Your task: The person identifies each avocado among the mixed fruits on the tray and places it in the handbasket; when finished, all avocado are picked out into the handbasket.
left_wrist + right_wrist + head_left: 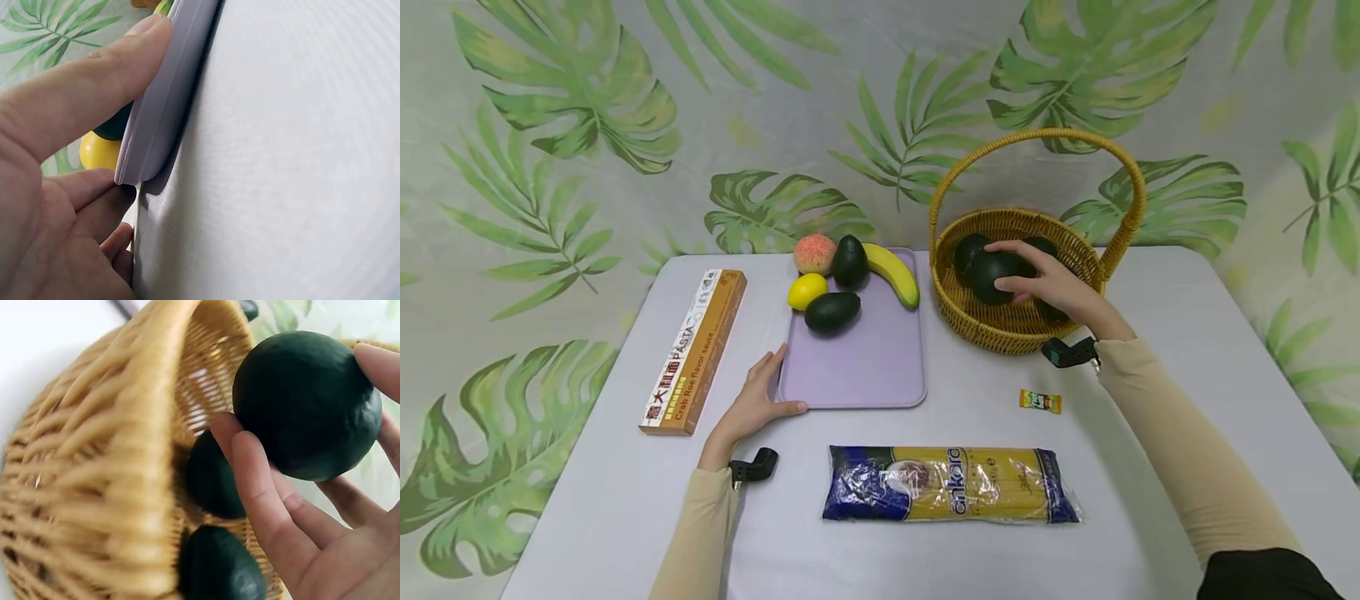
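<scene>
In the basket area of the head view, my right hand (1051, 287) grips a dark green avocado (996, 278) between thumb and fingers. The right wrist view shows this avocado (303, 406) raised clear of the other avocados (219, 565) lying in the wicker basket (981, 333). At the near left corner of the lilac tray (865, 367), my left hand (758, 400) touches the rim with thumb and fingers spread and fairly straight. Towards the tray's far side lie a peach (814, 253), a lemon (807, 292), two avocados (832, 312) and a banana (891, 273).
A boxed pasta pack (692, 354) lies left of the tray. Nearer me is a clear-and-blue bag of spaghetti (951, 485), with a small yellow-green wrapped snack (1041, 402) behind its right end. The basket's tall handle (1037, 135) arches above its opening.
</scene>
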Demonstrator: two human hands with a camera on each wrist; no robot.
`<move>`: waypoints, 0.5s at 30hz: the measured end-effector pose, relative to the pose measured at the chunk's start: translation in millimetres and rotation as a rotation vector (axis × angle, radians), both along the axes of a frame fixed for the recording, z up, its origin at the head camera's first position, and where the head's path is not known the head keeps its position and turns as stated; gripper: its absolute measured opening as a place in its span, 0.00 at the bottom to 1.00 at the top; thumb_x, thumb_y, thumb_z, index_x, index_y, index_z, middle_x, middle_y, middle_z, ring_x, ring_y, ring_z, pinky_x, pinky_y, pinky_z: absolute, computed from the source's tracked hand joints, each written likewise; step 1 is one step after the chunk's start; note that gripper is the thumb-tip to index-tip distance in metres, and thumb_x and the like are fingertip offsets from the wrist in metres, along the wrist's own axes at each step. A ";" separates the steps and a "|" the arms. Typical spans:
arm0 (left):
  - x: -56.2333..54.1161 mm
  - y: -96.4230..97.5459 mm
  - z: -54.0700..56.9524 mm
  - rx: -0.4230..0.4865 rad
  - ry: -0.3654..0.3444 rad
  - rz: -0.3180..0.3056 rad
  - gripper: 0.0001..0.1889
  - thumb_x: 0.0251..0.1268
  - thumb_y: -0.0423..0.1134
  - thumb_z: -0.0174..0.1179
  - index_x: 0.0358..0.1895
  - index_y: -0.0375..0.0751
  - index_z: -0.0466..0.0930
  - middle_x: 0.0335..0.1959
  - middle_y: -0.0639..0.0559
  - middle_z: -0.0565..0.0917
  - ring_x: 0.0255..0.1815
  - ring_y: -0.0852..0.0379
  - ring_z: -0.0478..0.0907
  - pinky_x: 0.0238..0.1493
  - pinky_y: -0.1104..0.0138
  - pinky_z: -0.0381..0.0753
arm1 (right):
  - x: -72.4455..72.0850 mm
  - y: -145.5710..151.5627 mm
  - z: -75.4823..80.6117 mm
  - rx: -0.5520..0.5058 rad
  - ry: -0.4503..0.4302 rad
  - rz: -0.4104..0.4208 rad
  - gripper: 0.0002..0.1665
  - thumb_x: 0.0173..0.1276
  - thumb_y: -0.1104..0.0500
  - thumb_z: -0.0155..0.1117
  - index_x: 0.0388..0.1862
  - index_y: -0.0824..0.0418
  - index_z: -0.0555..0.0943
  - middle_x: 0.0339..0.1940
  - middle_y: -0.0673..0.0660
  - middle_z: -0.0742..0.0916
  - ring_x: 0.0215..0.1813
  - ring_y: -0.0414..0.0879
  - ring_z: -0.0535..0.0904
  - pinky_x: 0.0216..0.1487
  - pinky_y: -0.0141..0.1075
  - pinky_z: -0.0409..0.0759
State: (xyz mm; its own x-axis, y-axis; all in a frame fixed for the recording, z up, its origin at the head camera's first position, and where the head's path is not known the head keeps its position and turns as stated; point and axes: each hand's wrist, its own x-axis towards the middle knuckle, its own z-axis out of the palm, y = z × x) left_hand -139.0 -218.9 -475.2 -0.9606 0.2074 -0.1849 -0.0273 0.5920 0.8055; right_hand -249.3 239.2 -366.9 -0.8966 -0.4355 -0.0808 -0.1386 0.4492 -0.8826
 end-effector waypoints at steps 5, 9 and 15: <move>-0.1 0.1 0.4 0.000 -0.004 0.001 0.56 0.51 0.46 0.72 0.77 0.42 0.42 0.75 0.32 0.38 0.74 0.35 0.35 0.67 0.38 0.43 | -1.5 4.7 -9.3 0.033 -0.019 0.004 0.34 0.71 0.49 0.59 0.73 0.47 0.62 0.76 0.54 0.56 0.46 0.66 0.79 0.51 0.56 0.75; -0.2 0.1 0.2 0.001 -0.012 0.004 0.56 0.51 0.46 0.72 0.77 0.42 0.42 0.75 0.32 0.38 0.74 0.34 0.35 0.66 0.37 0.43 | -2.6 -0.6 -15.1 0.055 -0.033 0.030 0.34 0.71 0.49 0.59 0.73 0.46 0.61 0.77 0.55 0.52 0.46 0.64 0.78 0.51 0.54 0.75; 0.1 -0.7 -1.0 0.010 -0.006 0.002 0.56 0.51 0.46 0.72 0.77 0.42 0.42 0.75 0.31 0.38 0.74 0.34 0.36 0.66 0.37 0.43 | -5.4 -15.9 -21.3 0.063 -0.038 0.081 0.34 0.72 0.53 0.57 0.74 0.49 0.60 0.77 0.58 0.52 0.45 0.61 0.76 0.47 0.52 0.77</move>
State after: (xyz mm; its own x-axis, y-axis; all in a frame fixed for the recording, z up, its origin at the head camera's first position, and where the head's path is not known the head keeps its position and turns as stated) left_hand -138.8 -219.6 -476.2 -0.9599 0.2078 -0.1884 -0.0329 0.5835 0.8114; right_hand -254.6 223.3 -388.2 -0.8545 -0.4993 -0.1434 -0.1437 0.4924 -0.8584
